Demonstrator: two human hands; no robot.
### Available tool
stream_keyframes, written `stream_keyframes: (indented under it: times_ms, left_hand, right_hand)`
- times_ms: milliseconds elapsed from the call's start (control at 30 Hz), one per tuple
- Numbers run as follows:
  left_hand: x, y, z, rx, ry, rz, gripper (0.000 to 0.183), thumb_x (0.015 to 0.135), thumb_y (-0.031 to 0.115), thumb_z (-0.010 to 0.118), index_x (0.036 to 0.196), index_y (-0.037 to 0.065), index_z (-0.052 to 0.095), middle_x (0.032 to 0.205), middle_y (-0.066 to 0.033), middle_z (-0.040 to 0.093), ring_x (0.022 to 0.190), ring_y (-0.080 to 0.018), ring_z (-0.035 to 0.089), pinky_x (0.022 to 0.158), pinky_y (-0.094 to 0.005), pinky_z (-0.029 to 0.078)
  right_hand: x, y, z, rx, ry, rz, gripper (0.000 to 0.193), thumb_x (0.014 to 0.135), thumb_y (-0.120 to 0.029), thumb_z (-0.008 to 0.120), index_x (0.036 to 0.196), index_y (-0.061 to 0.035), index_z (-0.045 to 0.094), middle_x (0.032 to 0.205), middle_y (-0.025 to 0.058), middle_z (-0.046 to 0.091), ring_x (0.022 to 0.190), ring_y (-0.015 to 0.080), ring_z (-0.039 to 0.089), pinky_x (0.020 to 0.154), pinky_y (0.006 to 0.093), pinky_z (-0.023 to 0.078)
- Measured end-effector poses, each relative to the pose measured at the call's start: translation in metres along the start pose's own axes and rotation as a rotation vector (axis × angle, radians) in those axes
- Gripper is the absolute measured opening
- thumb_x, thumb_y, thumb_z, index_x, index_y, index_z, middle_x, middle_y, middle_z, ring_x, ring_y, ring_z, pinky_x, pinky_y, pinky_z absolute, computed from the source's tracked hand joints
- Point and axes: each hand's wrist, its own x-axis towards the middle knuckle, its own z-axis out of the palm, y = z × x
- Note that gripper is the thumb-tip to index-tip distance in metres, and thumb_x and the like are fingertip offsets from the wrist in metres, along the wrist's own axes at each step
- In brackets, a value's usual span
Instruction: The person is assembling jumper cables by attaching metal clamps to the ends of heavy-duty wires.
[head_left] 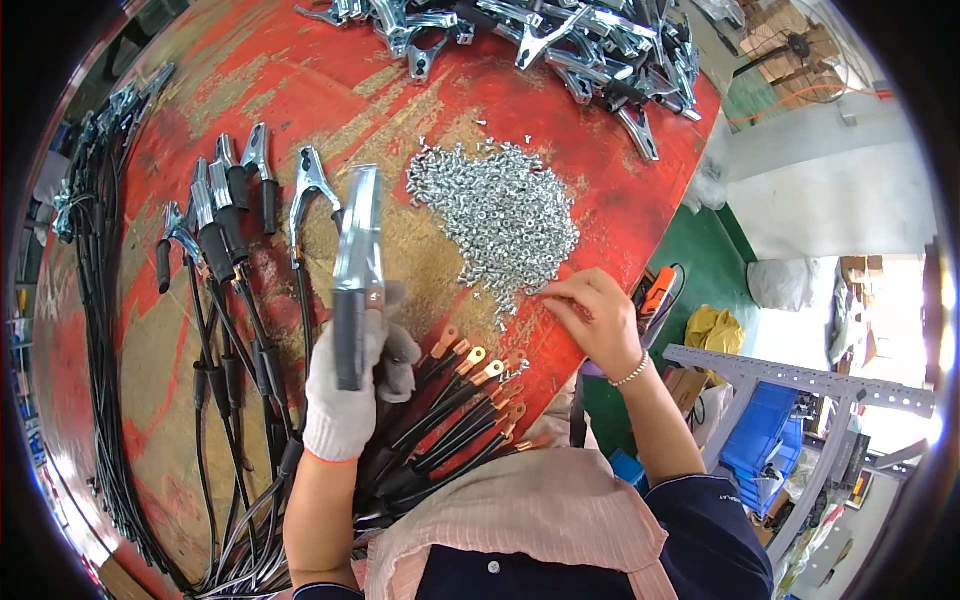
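Note:
My left hand (345, 400), in a white glove with grey fingertips, grips a silver spring clamp (358, 250) with a black handle sleeve, its jaws pointing away from me. My bare right hand (597, 318) has thumb and forefinger pinched together at the near right edge of a heap of small silver screws (500, 210). Whatever lies between those fingertips is too small to make out. Beside the gloved hand, black cables with copper ring terminals (478, 356) fan out toward the heap. Another clamp (312, 185), joined to a cable, rests left of the held one.
A large pile of loose clamps (540, 40) covers the table's far side. Several clamps on cables (225, 195) lie to the left, beyond them a long cable bundle (95, 330). The worn red table's (640, 210) right edge drops to a green floor, with a metal rack (800, 380) nearby.

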Motion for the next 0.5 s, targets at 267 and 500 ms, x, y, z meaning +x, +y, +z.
stream_keyframes:
  times_ms: [267,500]
  left_hand:
    - [0.0,-0.006,0.006,-0.052,0.047,-0.021,0.038,0.098,0.027,0.054,0.126,0.001,0.053,0.071,-0.0046,0.061,0.049,-0.0081,0.052,0.042,-0.0213,0.035]
    - [-0.002,-0.008,0.012,0.077,-0.035,-0.022,0.032,0.099,0.016,0.045,0.128,0.002,0.051,0.072,-0.0081,0.063,0.052,-0.0111,0.058,0.047,-0.023,0.047]
  right_hand:
    - [0.004,0.004,0.013,-0.089,0.024,-0.183,0.011,0.075,-0.015,0.077,0.085,-0.0126,0.073,0.078,0.0023,0.061,0.074,0.0207,0.061,0.065,0.033,0.05]
    - [0.012,0.008,0.009,-0.136,-0.054,-0.259,0.014,0.071,-0.015,0.08,0.083,-0.0126,0.073,0.075,0.0029,0.061,0.071,0.0197,0.06,0.061,0.0317,0.05]
